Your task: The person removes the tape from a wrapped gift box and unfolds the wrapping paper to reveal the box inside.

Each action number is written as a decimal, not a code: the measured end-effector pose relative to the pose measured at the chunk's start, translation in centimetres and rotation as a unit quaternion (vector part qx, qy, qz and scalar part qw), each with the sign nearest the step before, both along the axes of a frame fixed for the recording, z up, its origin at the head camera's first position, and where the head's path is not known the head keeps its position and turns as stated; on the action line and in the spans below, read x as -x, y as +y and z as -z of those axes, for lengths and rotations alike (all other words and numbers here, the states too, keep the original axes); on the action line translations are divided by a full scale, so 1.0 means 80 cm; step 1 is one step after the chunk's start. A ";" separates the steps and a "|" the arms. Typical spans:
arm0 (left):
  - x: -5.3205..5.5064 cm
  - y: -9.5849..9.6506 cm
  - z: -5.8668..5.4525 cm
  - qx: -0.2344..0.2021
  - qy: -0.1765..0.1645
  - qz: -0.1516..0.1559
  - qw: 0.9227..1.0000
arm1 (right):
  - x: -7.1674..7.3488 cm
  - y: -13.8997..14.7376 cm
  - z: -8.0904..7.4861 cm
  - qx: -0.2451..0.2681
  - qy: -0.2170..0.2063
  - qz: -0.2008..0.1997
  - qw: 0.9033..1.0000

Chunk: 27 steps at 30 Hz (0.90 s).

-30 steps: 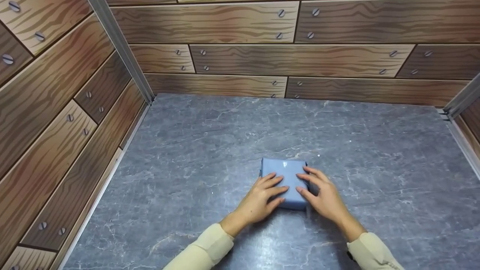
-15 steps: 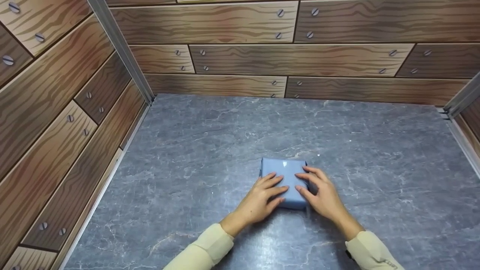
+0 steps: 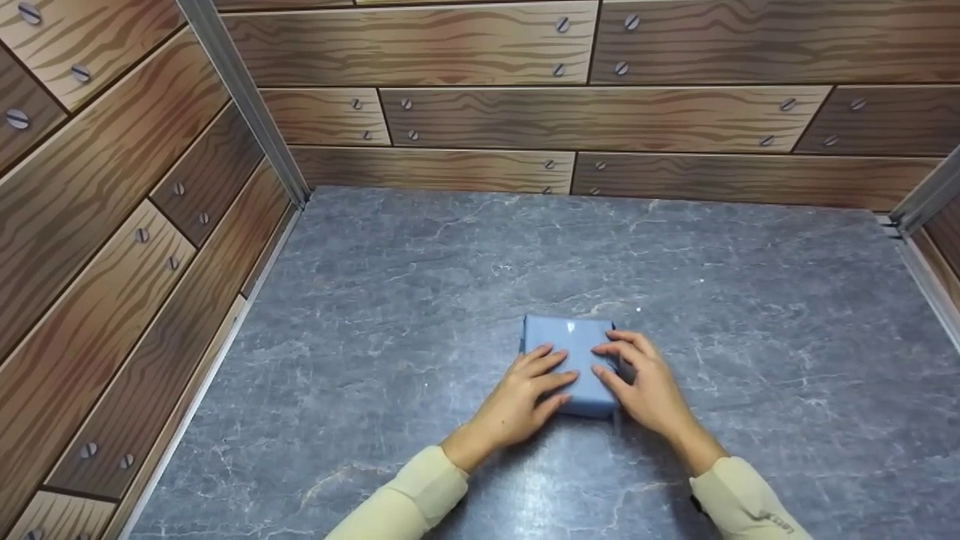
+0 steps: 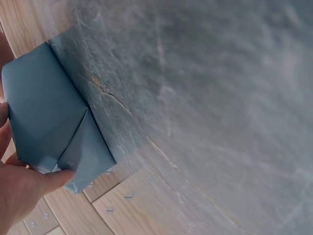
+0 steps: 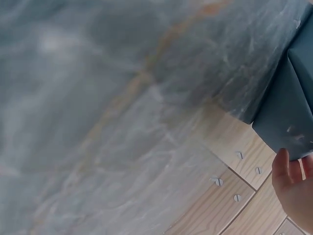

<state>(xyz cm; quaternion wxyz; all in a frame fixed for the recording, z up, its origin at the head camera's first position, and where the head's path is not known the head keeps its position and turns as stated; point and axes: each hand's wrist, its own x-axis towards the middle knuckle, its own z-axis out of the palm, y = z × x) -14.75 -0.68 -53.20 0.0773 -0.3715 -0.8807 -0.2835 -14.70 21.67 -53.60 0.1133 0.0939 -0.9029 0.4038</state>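
Grey-blue marble-pattern tabletop [image 3: 420, 262], white and tan veining, fills the lower head view. Bright glare patch on it, nearer the person than the box. Few small white specks [image 3: 638, 309] on the surface, one just past the box's far right corner. Back wall [image 3: 480, 45]: wood-plank pattern, mixed light and dark brown boards, slotted screw heads at the board ends. Left wall [image 3: 135, 300] same pattern, planks running diagonally in view; slice of right wall [image 3: 943, 236] at the frame edge. Grey metal posts [image 3: 244, 90] at both back corners; pale edge strip [image 3: 202, 394] along the tabletop's left side, similar one on the right.

Blue wrapped box [image 3: 571, 337] sits flat on the tabletop, slightly right of centre, toward the person, well apart from the walls. Glossy top with a small highlight near the far edge; left wrist view shows folded flaps and a seam at one end.

Left hand [image 3: 517, 397]: fingers spread, mostly straight, resting over the box's left part, thumb by its near end. Right hand [image 3: 652, 390]: fingers relaxed, slightly bent, tips and thumb touching the right edge and top, not wrapped round it. Cream sleeves [image 3: 416, 491] on both arms, small lettering on the right one.
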 end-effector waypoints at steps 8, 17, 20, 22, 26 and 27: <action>0.000 0.001 0.001 -0.009 0.001 0.000 1.000 | 0.006 -0.008 0.000 -0.002 0.021 0.033 0.999; 0.000 0.000 0.001 -0.008 -0.003 0.002 1.000 | 0.008 -0.011 -0.002 0.016 0.025 0.050 0.998; 0.000 -0.001 0.002 -0.008 -0.003 0.004 1.000 | 0.008 -0.012 -0.002 0.015 0.027 0.054 0.998; 0.000 -0.001 0.003 -0.008 -0.002 0.004 1.000 | 0.008 -0.013 -0.002 0.011 0.030 0.056 0.998; 0.001 -0.002 0.004 -0.007 0.002 0.002 1.000 | 0.010 -0.014 0.000 0.006 0.046 0.051 0.998; 0.001 -0.002 0.005 -0.007 0.003 0.002 1.000 | 0.010 -0.014 0.000 0.007 0.050 0.051 0.997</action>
